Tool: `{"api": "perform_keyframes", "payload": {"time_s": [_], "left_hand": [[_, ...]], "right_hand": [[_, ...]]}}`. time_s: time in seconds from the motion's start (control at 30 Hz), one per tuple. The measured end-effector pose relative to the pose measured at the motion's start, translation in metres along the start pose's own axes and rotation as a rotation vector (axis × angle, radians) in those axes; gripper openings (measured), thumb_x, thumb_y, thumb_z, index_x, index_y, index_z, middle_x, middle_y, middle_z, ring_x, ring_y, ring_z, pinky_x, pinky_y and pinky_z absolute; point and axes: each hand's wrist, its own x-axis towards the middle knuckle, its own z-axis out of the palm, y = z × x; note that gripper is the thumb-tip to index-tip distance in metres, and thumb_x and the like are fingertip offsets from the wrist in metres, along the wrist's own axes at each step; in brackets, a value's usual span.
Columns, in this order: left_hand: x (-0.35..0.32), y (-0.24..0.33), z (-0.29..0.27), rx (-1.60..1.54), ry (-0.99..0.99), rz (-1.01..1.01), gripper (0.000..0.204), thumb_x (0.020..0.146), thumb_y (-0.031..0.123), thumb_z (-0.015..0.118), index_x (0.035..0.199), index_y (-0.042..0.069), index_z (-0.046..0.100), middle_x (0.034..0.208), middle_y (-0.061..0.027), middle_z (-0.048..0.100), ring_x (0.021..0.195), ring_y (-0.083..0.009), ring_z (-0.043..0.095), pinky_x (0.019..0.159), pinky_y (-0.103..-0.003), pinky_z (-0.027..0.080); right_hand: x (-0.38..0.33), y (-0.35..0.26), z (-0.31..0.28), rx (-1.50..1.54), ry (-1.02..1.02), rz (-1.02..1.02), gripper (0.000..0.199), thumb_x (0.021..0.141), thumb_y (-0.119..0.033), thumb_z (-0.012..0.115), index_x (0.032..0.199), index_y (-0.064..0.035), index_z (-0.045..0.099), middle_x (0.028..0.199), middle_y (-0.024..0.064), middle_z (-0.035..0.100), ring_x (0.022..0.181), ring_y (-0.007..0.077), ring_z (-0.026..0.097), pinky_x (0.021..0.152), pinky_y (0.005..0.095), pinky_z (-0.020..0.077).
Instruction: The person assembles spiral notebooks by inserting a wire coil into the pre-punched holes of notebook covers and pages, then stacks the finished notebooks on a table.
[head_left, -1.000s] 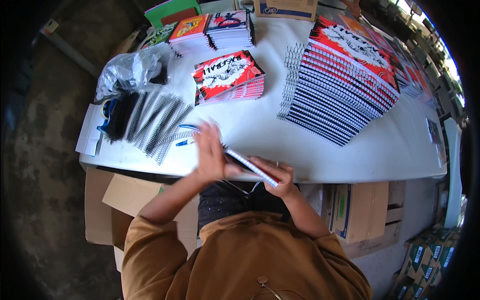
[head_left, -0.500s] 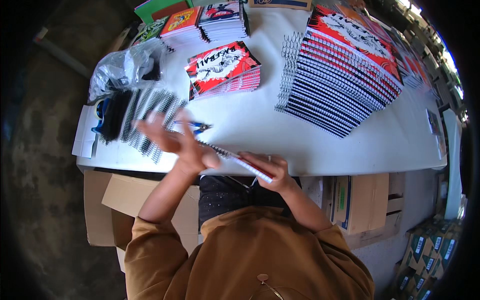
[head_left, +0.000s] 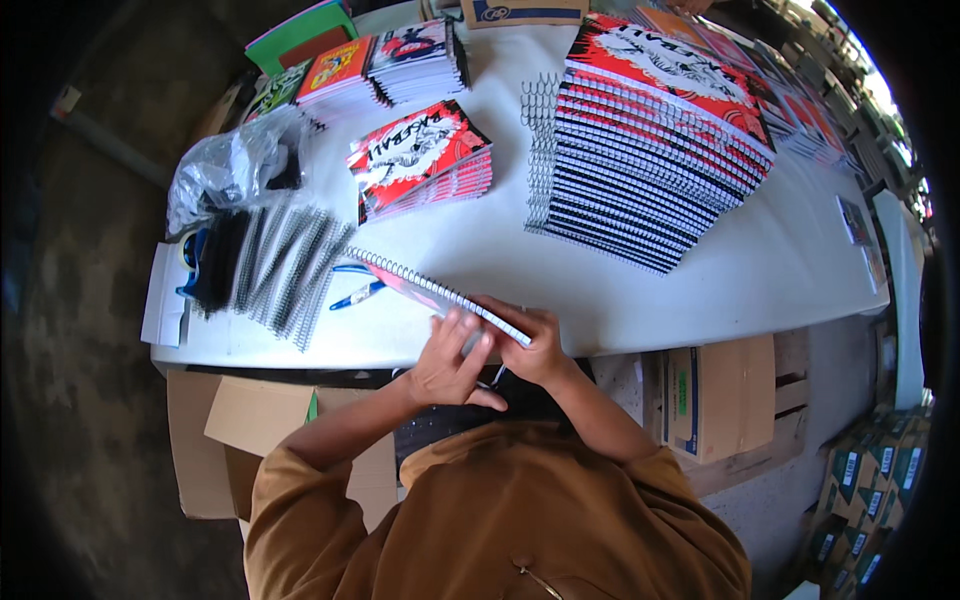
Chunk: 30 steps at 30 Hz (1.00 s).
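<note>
My right hand (head_left: 532,345) grips the near end of a notebook (head_left: 408,286), tilted on edge above the table's front edge. A dark spiral coil (head_left: 432,287) runs along its upper edge. My left hand (head_left: 452,365) is beside the notebook's lower side, fingers spread, the fingertips at or close to its cover; whether they touch is unclear. Blue-handled pliers (head_left: 358,293) lie just left of the notebook. Left of them rest loose spiral coils (head_left: 290,275), grey and black. Beyond the notebook stands a small pile of red-covered notebooks (head_left: 425,155).
A large fanned stack of red-covered books (head_left: 650,150), with coils sticking out along its left, fills the right of the table (head_left: 480,230). Other notebook piles (head_left: 410,60) and a clear plastic bag (head_left: 235,165) stand far left. Cardboard boxes (head_left: 735,395) sit below the table edge.
My left hand has come down from over the coils and pliers to the notebook's lower side. The right hand keeps its hold on the notebook, and the view has shifted slightly.
</note>
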Motion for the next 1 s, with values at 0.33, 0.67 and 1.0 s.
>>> {"api": "perform_keyframes", "payload": {"time_s": [0.33,0.67,1.0], "left_hand": [[0.004,0.011,0.002,-0.065,-0.025,0.022,0.099,0.069,0.079,0.038,0.131,0.002,0.034,0.127,-0.0294,0.033,0.124,-0.0505,0.024,0.096,-0.065,0.015],[0.036,0.016,0.001,-0.083,-0.131,-0.144,0.091,0.080,0.067,0.038,0.138,-0.001,0.022,0.139,-0.0264,0.023,0.130,-0.0458,0.017,0.102,-0.060,0.003],[0.037,0.017,0.009,-0.272,-0.079,-0.181,0.084,0.082,0.063,0.040,0.135,-0.001,0.027,0.138,-0.0243,0.026,0.130,-0.0438,0.018,0.102,-0.059,0.002]], "right_hand": [[0.008,0.001,0.001,0.088,0.002,0.059,0.044,0.071,-0.005,0.066,0.114,-0.0076,0.058,0.101,0.0130,0.064,0.087,0.0277,0.064,0.074,0.0334,0.0509],[0.009,0.007,-0.009,0.200,-0.019,0.207,0.036,0.076,-0.004,0.062,0.111,-0.0059,0.059,0.096,0.0148,0.065,0.082,0.0289,0.065,0.071,0.0327,0.0510],[0.009,0.008,-0.009,0.267,0.012,0.213,0.035,0.073,-0.002,0.064,0.108,-0.0041,0.059,0.096,0.0140,0.065,0.082,0.0215,0.064,0.071,0.0304,0.0492]]}}
